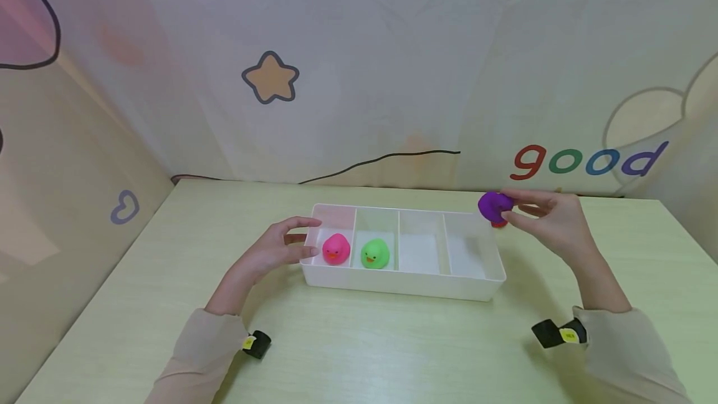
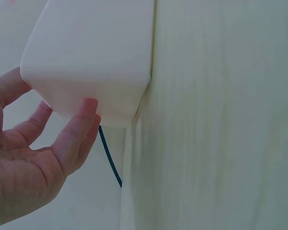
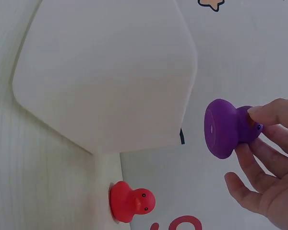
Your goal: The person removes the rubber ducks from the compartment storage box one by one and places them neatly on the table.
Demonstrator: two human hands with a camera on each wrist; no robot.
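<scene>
A white divided box (image 1: 404,282) stands on the table with its compartments in a row. A pink rubber duck (image 1: 336,249) sits in the leftmost compartment and a green rubber duck (image 1: 375,254) in the one beside it. My left hand (image 1: 286,240) holds the box's left end, thumb at the rim and fingers against the end wall. At the box's far right corner, my right hand (image 1: 546,220) pinches a purple rubber duck (image 3: 223,128) between thumb and fingers, tipped on its side in the air. Below it on the table is a red rubber duck (image 3: 129,201), mostly hidden in the head view.
The pale wooden table (image 1: 359,341) runs back to a printed cloth backdrop (image 1: 359,80) close behind the box. Black bands with small devices (image 1: 258,345) sit at both sleeves. The two right compartments (image 1: 421,245) hold nothing.
</scene>
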